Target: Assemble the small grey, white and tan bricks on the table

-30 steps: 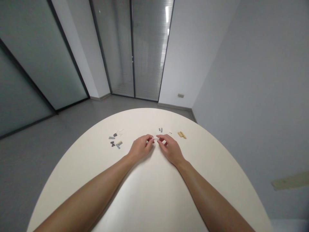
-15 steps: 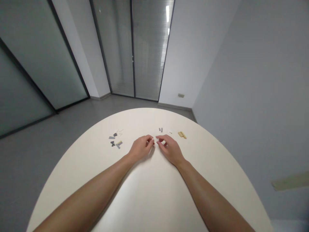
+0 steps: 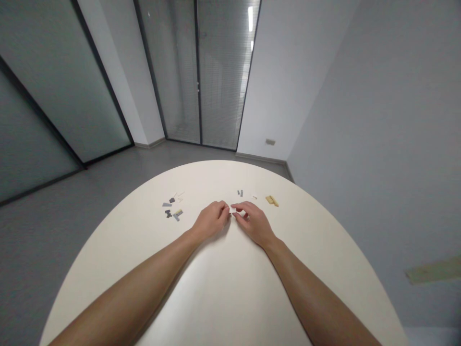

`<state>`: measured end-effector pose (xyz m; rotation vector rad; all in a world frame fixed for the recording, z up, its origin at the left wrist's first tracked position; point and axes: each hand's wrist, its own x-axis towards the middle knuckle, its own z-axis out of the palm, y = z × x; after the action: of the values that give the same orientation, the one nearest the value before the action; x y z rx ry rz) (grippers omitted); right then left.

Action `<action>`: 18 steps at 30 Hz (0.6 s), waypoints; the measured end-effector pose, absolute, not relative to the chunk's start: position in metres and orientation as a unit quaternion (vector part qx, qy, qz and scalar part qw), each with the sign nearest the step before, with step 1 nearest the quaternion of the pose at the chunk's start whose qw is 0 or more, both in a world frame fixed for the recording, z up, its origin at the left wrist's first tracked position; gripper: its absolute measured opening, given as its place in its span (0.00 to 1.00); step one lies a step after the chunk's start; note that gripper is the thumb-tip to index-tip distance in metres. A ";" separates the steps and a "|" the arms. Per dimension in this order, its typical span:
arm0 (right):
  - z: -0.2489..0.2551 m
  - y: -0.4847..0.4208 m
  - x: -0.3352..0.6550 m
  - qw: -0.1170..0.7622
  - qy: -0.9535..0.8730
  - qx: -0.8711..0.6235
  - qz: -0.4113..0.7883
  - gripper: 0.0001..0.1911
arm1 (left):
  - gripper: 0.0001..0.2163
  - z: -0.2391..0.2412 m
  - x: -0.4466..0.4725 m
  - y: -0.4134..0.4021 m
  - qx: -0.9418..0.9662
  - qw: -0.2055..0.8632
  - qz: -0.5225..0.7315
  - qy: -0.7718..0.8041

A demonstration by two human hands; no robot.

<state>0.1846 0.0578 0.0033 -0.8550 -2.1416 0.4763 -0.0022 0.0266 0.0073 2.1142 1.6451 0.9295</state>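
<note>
- Left hand: resting low over the tabletop, fingers curled, grip closed up, fingertips together; whether anything tiny sits in them is too small to tell.
- Right hand: just beside the left, not touching it, grip slightly apart, thumb and pointer finger curved with a small gap; nothing visibly held.
- Two bare forearms run in from the bottom edge, one to each hand.
- Tabletop: 1, round, cream.
- Left group of small pieces: about 6, on the tabletop, left of the left hand: 1 flat gray, 2 dark, 1 gray and yellow, 2 thin pale, exact count hard at this size.
- Gray pieces: 2, side by side, ahead of the right hand.
- White piece: 1, tiny, further right.
- Tan piece: 1, yellowish, furthest right of the pieces.
- Gray floor: beyond the tabletop.
- Wall socket plate: 1, low on the white wall.
- Glass doors: 2 tall panels with blinds, straight ahead.
- Frosted glass panels: 2, dark-framed, on the left.
</note>
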 end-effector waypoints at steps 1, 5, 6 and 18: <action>0.003 0.058 0.184 0.384 -0.840 -0.336 0.185 0.12 | 0.14 0.007 -0.002 0.026 0.736 0.153 0.326 0.573; 0.004 0.057 0.184 0.388 -0.841 -0.332 0.179 0.11 | 0.13 0.007 -0.002 0.026 0.733 0.149 0.332 0.574; 0.004 0.057 0.184 0.390 -0.840 -0.333 0.178 0.10 | 0.13 0.007 -0.002 0.026 0.733 0.149 0.333 0.575; -0.002 0.061 0.185 0.390 -0.827 -0.375 0.152 0.08 | 0.10 0.003 -0.003 0.029 0.717 0.157 0.347 0.584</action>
<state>0.1847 0.0614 -0.0020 -0.9531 -2.1025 0.3875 -0.0030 0.0290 0.0031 2.0507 1.6718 0.9937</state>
